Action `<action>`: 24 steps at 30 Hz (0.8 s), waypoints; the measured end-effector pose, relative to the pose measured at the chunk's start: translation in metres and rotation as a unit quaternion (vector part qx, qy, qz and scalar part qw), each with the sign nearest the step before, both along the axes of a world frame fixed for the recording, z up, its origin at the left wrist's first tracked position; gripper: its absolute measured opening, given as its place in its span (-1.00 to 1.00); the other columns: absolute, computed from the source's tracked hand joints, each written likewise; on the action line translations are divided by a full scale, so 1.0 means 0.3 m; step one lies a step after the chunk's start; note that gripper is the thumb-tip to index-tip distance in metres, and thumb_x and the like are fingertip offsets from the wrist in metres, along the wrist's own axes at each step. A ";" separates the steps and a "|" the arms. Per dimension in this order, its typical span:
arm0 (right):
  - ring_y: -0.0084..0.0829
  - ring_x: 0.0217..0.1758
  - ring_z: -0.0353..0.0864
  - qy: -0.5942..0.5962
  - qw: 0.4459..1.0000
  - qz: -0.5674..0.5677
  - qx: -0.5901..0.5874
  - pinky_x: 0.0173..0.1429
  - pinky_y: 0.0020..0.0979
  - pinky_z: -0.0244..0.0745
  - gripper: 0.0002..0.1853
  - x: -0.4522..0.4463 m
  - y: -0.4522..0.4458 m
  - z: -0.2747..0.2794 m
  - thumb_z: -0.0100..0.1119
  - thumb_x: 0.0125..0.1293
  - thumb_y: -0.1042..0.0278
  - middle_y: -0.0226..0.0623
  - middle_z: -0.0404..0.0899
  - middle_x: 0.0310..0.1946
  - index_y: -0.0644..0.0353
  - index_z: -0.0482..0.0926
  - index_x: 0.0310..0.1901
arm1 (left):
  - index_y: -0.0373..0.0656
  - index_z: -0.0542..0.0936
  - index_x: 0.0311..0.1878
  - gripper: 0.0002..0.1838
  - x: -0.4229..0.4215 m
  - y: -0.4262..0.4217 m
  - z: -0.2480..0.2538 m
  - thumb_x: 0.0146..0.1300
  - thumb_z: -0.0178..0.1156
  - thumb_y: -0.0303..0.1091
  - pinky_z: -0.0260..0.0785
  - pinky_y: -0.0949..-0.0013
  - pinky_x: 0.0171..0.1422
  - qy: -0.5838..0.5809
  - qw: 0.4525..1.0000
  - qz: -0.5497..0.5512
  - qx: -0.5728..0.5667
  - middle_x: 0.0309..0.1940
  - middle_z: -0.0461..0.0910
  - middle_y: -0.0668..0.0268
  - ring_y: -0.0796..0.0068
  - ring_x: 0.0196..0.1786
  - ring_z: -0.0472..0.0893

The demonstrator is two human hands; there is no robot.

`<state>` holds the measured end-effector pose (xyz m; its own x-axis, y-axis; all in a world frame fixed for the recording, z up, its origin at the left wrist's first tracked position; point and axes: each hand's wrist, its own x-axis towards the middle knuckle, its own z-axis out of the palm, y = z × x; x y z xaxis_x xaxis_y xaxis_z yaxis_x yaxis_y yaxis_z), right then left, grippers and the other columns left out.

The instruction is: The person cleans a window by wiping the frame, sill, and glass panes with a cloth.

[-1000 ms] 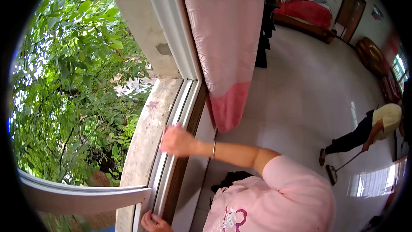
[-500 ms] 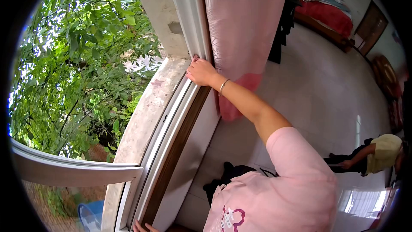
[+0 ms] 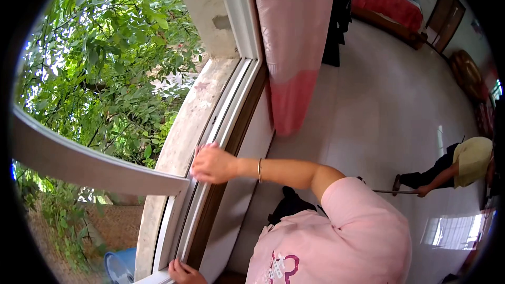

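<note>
My right hand (image 3: pixel 214 164), with a bracelet at the wrist, is closed over the white window track (image 3: pixel 227 108), around mid-length. Whatever it holds is too small to make out. At the bottom edge, my left hand (image 3: pixel 185 273) rests against the lower end of the window frame with its fingers a little apart; part of it is cut off. A sliding sash (image 3: pixel 105 165) crosses the opening at the left. Beside the track run a stained outer sill (image 3: pixel 197 105) and a brown wooden strip (image 3: pixel 210 221).
A pink curtain (image 3: pixel 294 52) hangs right of the frame. Leafy branches (image 3: pixel 105 73) and a blue container (image 3: pixel 120 267) are outside. Indoors, a person (image 3: pixel 471 163) holds a long handle on the tiled floor; a bed (image 3: pixel 389 8) stands farther back.
My right hand went up the track to the frame's corner, then came back down to mid-track. My left hand has stayed by the lower frame. The co-worker's handle has swung toward me.
</note>
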<state>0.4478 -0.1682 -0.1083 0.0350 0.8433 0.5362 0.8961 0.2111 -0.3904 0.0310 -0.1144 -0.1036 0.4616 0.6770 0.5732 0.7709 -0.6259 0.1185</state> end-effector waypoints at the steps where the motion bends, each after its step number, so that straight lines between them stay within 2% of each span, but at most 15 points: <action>1: -0.28 -0.09 0.52 -0.010 1.000 0.004 0.022 0.14 -0.21 0.37 -0.75 -0.092 0.002 0.014 0.19 0.31 0.10 -0.30 0.56 -0.26 0.11 0.63 -0.27 | -0.29 0.65 -0.10 -0.85 0.007 -0.007 0.007 0.39 0.11 -0.53 0.41 0.08 0.09 0.000 1.000 -0.024 0.004 -0.08 0.57 0.08 0.05 0.01 0.55; 3: -0.28 -0.09 0.51 -0.016 0.999 0.002 0.041 0.15 -0.22 0.37 -0.78 -0.190 0.009 0.017 0.24 0.27 0.13 -0.30 0.54 -0.26 0.11 0.61 -0.27 | -0.28 0.66 -0.09 -0.85 0.010 0.004 0.003 0.41 0.11 -0.51 0.41 0.08 0.09 0.005 0.999 -0.052 0.006 -0.07 0.58 0.08 0.06 0.01 0.55; 5: -0.28 -0.14 0.51 -0.043 0.989 -0.090 0.108 0.09 -0.25 0.39 -0.81 -0.236 0.016 0.000 0.22 0.20 0.19 -0.33 0.52 -0.37 0.12 0.60 -0.39 | -0.26 0.66 -0.09 -0.85 0.015 0.020 -0.014 0.42 0.12 -0.49 0.41 0.10 0.06 -0.030 0.996 -0.079 -0.021 -0.11 0.59 0.13 0.08 -0.01 0.55; 8: -0.29 -0.13 0.50 -0.056 0.983 -0.136 0.113 0.09 -0.27 0.37 -0.80 -0.272 0.020 -0.021 0.22 0.19 0.17 -0.33 0.52 -0.34 0.13 0.59 -0.40 | -0.22 0.69 -0.12 -0.85 0.041 0.032 -0.008 0.36 0.14 -0.54 0.43 0.09 -0.01 -0.006 0.997 -0.072 0.014 -0.20 0.59 0.19 0.13 -0.10 0.56; 9: -0.31 -0.15 0.50 -0.071 0.979 -0.150 0.122 0.08 -0.29 0.36 -0.83 -0.280 0.023 -0.025 0.21 0.17 0.20 -0.34 0.54 -0.32 0.12 0.61 -0.38 | -0.21 0.70 -0.15 -0.85 0.042 0.053 -0.026 0.37 0.13 -0.49 0.42 0.11 -0.04 -0.021 0.994 -0.103 0.011 -0.23 0.59 0.21 0.17 -0.12 0.54; 14: -0.31 -0.14 0.51 -0.126 0.975 -0.180 0.039 0.07 -0.31 0.38 -0.89 -0.330 0.012 -0.009 0.13 0.16 0.35 -0.33 0.53 -0.34 0.13 0.62 -0.36 | -0.17 0.67 -0.18 -0.83 0.052 0.119 -0.092 0.40 0.08 -0.41 0.37 0.12 -0.11 -0.037 0.990 -0.132 0.020 -0.30 0.54 0.25 0.19 -0.22 0.52; 16: -0.31 -0.17 0.52 -0.130 0.978 -0.158 0.037 0.04 -0.33 0.39 -0.90 -0.368 0.037 -0.010 0.12 0.15 0.37 -0.36 0.52 -0.36 0.11 0.63 -0.38 | -0.11 0.67 -0.19 -0.82 0.050 0.128 -0.113 0.41 0.06 -0.39 0.36 0.13 -0.14 -0.011 0.992 -0.097 0.080 -0.30 0.55 0.28 0.19 -0.23 0.51; 17: -0.31 -0.18 0.55 -0.122 0.980 -0.153 0.044 0.03 -0.30 0.40 -0.89 -0.398 0.046 -0.003 0.13 0.15 0.33 -0.38 0.54 -0.38 0.08 0.65 -0.41 | -0.08 0.66 -0.17 -0.82 0.051 0.132 -0.120 0.41 0.04 -0.37 0.35 0.14 -0.17 0.012 0.991 -0.085 0.102 -0.32 0.55 0.30 0.19 -0.25 0.51; 19: -0.30 -0.23 0.58 -0.115 0.988 -0.105 -0.016 0.01 -0.21 0.43 -0.87 -0.500 0.072 0.008 0.14 0.15 0.27 -0.34 0.56 -0.42 0.07 0.63 -0.45 | -0.09 0.65 -0.16 -0.82 0.055 0.132 -0.121 0.42 0.04 -0.36 0.34 0.14 -0.18 -0.005 0.988 -0.101 0.112 -0.32 0.55 0.29 0.18 -0.25 0.51; 20: -0.15 -0.27 0.67 -0.091 0.993 -0.082 0.003 -0.09 0.03 0.51 -0.79 -0.566 0.106 -0.005 0.17 0.13 0.17 -0.21 0.65 -0.44 0.07 0.68 -0.50 | -0.10 0.64 -0.14 -0.81 0.058 0.127 -0.118 0.43 0.03 -0.35 0.34 0.14 -0.19 -0.020 0.986 -0.110 0.122 -0.31 0.55 0.29 0.17 -0.26 0.51; 22: -0.10 -0.28 0.67 -0.124 0.989 -0.082 -0.024 -0.09 0.12 0.49 -0.74 -0.700 0.135 0.005 0.15 0.16 0.13 -0.20 0.66 -0.42 0.09 0.67 -0.53 | -0.12 0.64 -0.14 -0.81 0.068 0.116 -0.113 0.45 0.02 -0.34 0.34 0.14 -0.19 -0.030 0.983 -0.111 0.140 -0.31 0.56 0.28 0.16 -0.26 0.52; 24: -0.14 -0.25 0.62 -0.033 0.998 -0.016 0.058 0.00 -0.04 0.45 -0.71 -0.795 0.186 -0.055 0.18 0.17 0.07 -0.23 0.62 -0.45 0.10 0.67 -0.51 | -0.13 0.63 -0.14 -0.80 0.078 0.114 -0.118 0.46 0.01 -0.34 0.35 0.14 -0.19 -0.042 0.981 -0.107 0.159 -0.30 0.56 0.26 0.15 -0.26 0.52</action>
<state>0.2092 -0.1123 -0.1249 0.0225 0.7750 0.6316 0.9259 0.2221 -0.3055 0.0545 -0.0803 -0.1391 0.5164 0.3500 0.7815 0.6132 -0.7882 -0.0521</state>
